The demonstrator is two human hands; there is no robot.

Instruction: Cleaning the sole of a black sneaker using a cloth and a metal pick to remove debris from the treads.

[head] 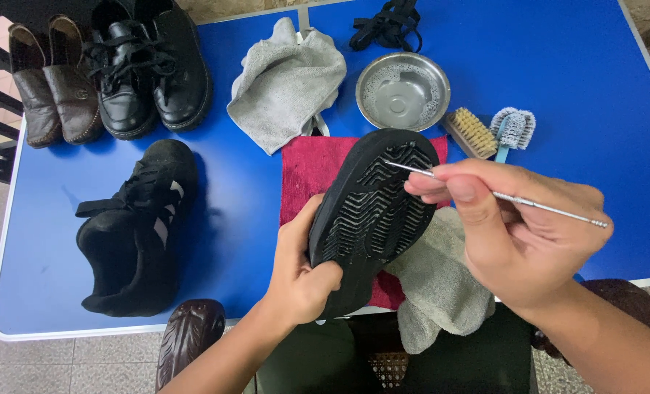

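Nearest to me, the left hand (299, 273) has its grip closed round the heel end of a black shoe (372, 211), holding it sole-up and tilted above the near edge of the blue bench (529, 66). The ridged tread faces me. The right hand (515, 233) pinches a thin metal pick (500, 195) between thumb and fingers, a narrow grip. The pick's tip rests on the tread near the toe; its other end sticks out past the hand to the right.

Under the held shoe I note a red cloth (314, 171) spread flat on the bench, and a grey towel (438, 284) lying partly on it and hanging over the near edge. A dark carved chair top (190, 335) shows below the bench edge at left.

To the left, well apart from the hands, a black sneaker with white stripes (139, 233) lies on the bench.

Beyond the red cloth: a steel bowl (403, 91) with soapy residue, a crumpled grey rag (285, 80) just left of it, and two brushes to its right, a wooden brush (471, 133) and a light blue brush (513, 130), side by side.

Farthest off: black laces (387, 25) bundled behind the bowl, a pair of black lace-up shoes (150, 69) at the far left, and a pair of brown loafers (51, 80) beside them at the bench corner.
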